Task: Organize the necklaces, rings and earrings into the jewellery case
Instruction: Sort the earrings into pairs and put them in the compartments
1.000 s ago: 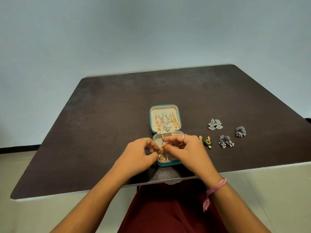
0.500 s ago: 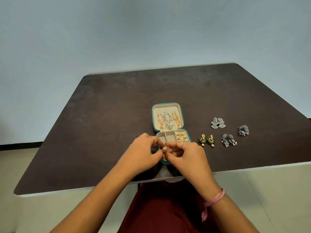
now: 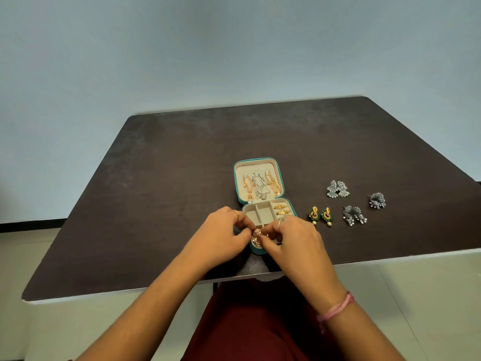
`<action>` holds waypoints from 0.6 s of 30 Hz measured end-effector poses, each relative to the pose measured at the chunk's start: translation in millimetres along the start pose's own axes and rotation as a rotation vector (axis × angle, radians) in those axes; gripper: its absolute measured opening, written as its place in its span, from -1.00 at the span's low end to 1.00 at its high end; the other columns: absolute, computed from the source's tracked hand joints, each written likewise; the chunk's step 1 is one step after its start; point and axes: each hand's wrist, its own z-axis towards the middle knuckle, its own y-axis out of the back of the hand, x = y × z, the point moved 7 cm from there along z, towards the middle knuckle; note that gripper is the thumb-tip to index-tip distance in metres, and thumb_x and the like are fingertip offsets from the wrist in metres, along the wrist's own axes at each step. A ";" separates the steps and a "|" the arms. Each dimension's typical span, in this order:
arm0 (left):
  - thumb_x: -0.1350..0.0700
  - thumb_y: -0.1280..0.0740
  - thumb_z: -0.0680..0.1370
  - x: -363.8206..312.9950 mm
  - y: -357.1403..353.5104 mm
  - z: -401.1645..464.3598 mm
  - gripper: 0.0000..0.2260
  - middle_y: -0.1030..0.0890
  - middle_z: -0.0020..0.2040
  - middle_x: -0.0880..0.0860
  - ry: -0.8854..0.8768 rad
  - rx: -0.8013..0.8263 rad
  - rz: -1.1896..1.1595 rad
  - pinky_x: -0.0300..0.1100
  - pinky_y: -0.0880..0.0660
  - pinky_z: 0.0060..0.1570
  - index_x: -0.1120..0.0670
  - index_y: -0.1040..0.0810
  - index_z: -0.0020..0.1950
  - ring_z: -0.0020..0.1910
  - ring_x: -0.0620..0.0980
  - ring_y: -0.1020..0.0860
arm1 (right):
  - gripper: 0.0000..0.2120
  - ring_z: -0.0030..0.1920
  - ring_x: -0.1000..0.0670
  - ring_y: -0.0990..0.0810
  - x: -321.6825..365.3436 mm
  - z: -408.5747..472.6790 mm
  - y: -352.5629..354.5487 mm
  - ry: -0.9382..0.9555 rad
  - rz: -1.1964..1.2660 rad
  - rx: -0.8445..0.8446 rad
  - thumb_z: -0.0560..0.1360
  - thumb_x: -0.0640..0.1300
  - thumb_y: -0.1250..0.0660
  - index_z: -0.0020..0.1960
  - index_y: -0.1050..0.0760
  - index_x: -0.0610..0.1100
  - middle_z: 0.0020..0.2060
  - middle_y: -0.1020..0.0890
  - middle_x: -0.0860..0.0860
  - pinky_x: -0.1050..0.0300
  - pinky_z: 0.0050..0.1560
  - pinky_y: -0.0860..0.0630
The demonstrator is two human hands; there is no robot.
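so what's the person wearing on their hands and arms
Both forearms are bare, with no sleeves in view. The right hand has a thin silver ring on one finger, and a pink thread band is tied round the right wrist with a loose end hanging. The left hand has a small gold ring. No watch or gloves show.

Head view, down (forward) over table (image 3: 161, 204)
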 end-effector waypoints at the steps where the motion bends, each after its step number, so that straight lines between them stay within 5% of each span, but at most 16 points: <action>1: 0.08 -0.29 0.54 0.7 0.2 0.2 -0.87 -0.42 -0.07 -0.16 0.001 0.000 -0.003 -0.43 -0.30 -0.29 -0.12 -0.60 -0.01 -0.28 -0.24 -0.43 | -0.78 -0.02 0.05 -0.56 0.7 0.2 -0.2 0.012 -0.033 0.015 0.53 0.07 -0.28 0.10 -0.63 0.06 -0.05 -0.59 0.06 0.18 -0.09 -0.44; 10: 0.09 -0.27 0.55 2.1 10.5 3.6 -0.85 -0.48 -0.10 -0.18 0.016 -0.051 -0.007 -0.42 -0.37 -0.24 -0.13 -0.58 0.00 -0.19 -0.23 -0.48 | -0.70 0.16 -0.02 -0.44 -7.0 -0.4 -5.5 0.102 -0.115 0.177 0.57 -0.05 -0.18 0.25 -0.55 -0.01 0.08 -0.49 0.00 0.17 0.07 -0.38; 14: 0.09 -0.29 0.55 0.0 22.5 8.4 -0.89 -0.50 -0.13 -0.22 0.018 -0.110 -0.032 -0.44 -0.39 -0.23 -0.12 -0.55 -0.03 -0.15 -0.25 -0.50 | -0.78 0.06 0.02 -0.55 -14.3 2.4 3.0 0.083 0.065 0.148 0.50 -0.13 -0.28 0.10 -0.63 -0.06 0.03 -0.58 -0.01 0.13 0.15 -0.43; 18: 0.09 -0.30 0.55 -6.4 33.5 16.5 -0.91 -0.53 -0.15 -0.24 0.016 -0.163 -0.063 -0.48 -0.37 -0.27 -0.09 -0.57 -0.03 -0.17 -0.26 -0.52 | -0.82 -0.11 0.13 -0.57 -22.4 3.1 14.1 0.051 0.160 0.104 0.48 -0.20 -0.33 0.02 -0.65 -0.05 -0.05 -0.60 0.05 0.40 -0.03 -0.36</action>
